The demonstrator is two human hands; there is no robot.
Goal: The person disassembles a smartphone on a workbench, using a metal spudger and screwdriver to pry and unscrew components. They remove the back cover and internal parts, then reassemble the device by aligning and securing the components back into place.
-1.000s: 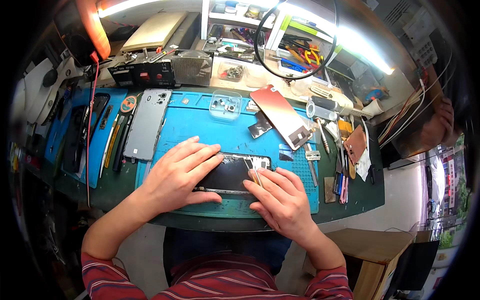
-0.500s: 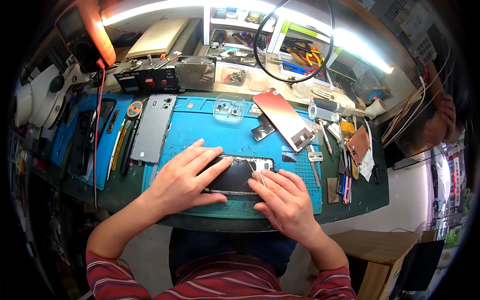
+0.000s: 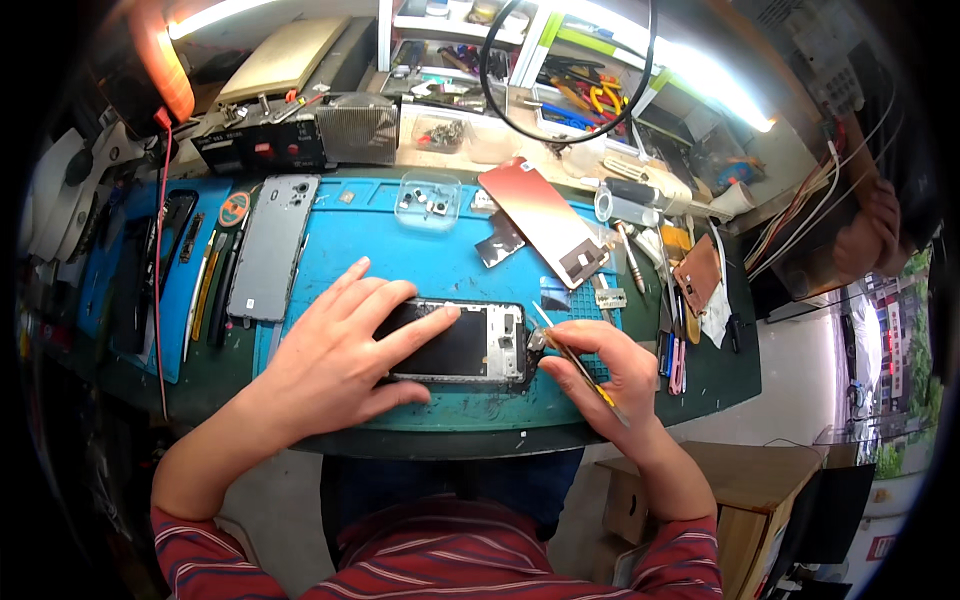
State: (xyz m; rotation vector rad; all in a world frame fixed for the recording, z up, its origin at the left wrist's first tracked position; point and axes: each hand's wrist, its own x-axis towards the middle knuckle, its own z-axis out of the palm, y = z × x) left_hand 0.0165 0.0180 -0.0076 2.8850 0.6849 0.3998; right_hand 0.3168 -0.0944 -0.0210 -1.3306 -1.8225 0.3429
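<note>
An opened phone body [image 3: 500,340], with a black panel and pale metal at its right end, lies on the blue work mat [image 3: 350,240] in front of me. My left hand [image 3: 335,345] rests with fingers spread over its left part, the index finger reaching along the upper edge. Just off the phone's right end, my right hand [image 3: 615,375] pinches slim metal tweezers [image 3: 597,388] with a yellowish stretch, slanting up to the left. A small silvery part [image 3: 537,342] shows by the fingertips; whether the tweezers grip it I cannot tell.
A grey phone back panel [image 3: 272,250] lies left of the phone. Beyond it are a clear box of tiny parts [image 3: 428,202] and a red-and-white back cover [image 3: 545,220]. A blade [image 3: 610,299] lies near my right hand. A black cable loop [image 3: 570,135] hangs at the back.
My right hand has moved right, off the phone onto its right end, now with tweezers plainly visible and a small silvery part beside it. My left hand stays on the phone; the view has shifted slightly.
</note>
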